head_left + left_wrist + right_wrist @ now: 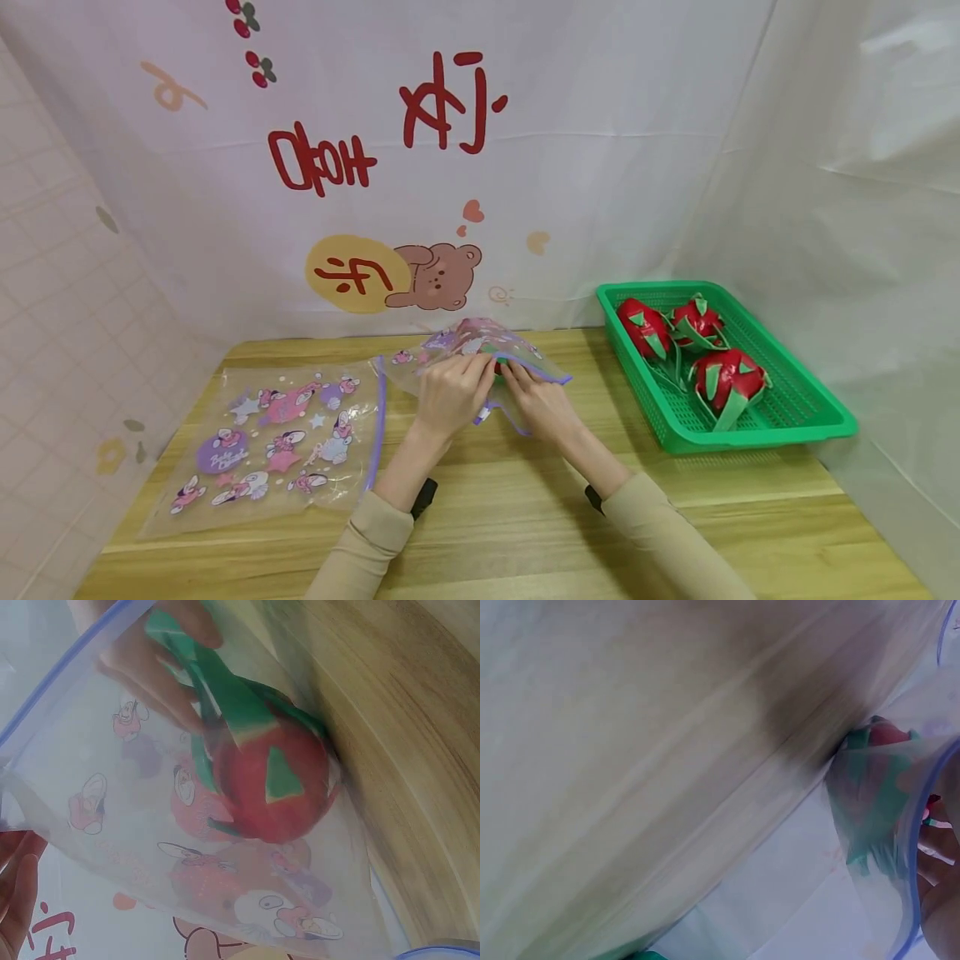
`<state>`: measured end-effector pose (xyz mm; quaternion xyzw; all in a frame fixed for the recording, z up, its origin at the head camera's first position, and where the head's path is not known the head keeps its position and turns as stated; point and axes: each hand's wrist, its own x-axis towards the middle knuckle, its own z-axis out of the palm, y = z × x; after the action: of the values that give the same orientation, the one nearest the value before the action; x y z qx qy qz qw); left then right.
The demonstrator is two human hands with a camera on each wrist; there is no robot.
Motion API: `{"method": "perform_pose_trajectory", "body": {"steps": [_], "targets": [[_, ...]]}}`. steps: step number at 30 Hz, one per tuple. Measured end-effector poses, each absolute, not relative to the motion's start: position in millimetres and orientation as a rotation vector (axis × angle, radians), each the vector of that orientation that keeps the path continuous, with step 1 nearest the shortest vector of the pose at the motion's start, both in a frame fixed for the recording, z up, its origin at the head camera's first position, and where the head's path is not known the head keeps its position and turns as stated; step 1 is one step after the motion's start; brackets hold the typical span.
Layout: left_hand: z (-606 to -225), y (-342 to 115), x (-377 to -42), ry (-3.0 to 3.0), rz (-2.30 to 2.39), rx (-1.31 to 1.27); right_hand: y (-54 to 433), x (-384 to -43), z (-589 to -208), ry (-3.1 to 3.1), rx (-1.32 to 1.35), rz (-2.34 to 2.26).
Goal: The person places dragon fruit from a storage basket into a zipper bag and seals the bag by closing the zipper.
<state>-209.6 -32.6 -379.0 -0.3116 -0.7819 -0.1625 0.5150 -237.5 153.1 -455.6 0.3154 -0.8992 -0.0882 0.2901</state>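
Observation:
A clear zip bag [480, 333] with cartoon prints and a purple edge stands tilted at the back of the table, its mouth toward me. My left hand [457, 387] pinches the rim of that mouth. Into the bag reaches my right hand [542, 402], its fingers around the long green leaves of a dragon fruit. The red, round body of the dragon fruit [277, 784] shows through the film in the left wrist view, low in the bag beside the table. From the right wrist, the fingers [936, 859] appear behind the purple edge.
A second printed zip bag [285, 442] lies flat on the left of the wooden table [510, 517]. On the right stands a green basket [802, 408] with three more red dragon fruits [727, 379]. A white printed curtain [562, 167] hangs behind.

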Motion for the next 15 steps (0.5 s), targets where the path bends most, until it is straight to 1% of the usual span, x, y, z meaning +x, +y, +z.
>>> {"method": "perform_pose_trajectory", "body": {"steps": [8,15], "targets": [[-381.4,-32.5,-210.7,-1.870,-0.371,-0.751,152.2,-243.0,-458.8,-2.383,0.827,-0.308],[-381.3,-33.4,-212.4,-1.888,-0.379,-0.743,154.1,-242.6,-461.1,-2.316,0.842,-0.278]]}}
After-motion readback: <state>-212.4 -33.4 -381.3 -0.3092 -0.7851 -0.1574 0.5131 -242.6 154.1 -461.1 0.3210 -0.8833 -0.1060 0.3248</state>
